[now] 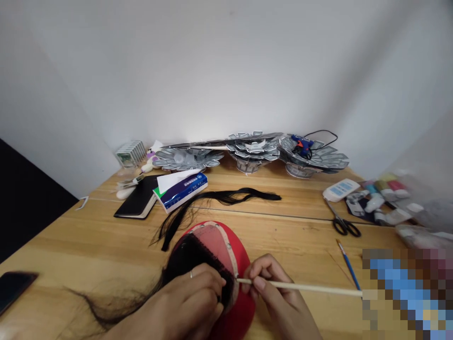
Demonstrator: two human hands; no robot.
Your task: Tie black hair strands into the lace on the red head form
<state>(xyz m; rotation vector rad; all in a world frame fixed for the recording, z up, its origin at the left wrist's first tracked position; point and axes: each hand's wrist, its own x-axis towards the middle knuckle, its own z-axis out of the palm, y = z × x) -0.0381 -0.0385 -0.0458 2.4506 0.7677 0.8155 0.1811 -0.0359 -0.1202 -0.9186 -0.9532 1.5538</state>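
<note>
Left hand (191, 295) is closest to camera, fingers bunched on the hair (187, 255); can't tell if they're pinching strands, thumb side is hidden. Right hand (274, 290): thumb and forefinger pinching the stick (304, 287) close to its tip, tip at the band (229, 245) of the cap. Far end of stick runs into the blurred patch at the worktop's (85, 250) near right corner.

Cap sits on the red form (246, 255), mid-span at the near edge of the worktop. Band is dotted with what look like pin heads.

Progress, my read: partway. Left part of the cap is covered in dark hair, with a fairly straight boundary. Mesh (212, 243) between that boundary and the band is bare, so that area is left. Can't judge the stretch under the left hand.

Loose hank (244, 193) lies past the form, toward the far edge, apart from both hands; reads as spare stock. Scissors (341, 225) lie toward the right edge, not in hand.
</note>
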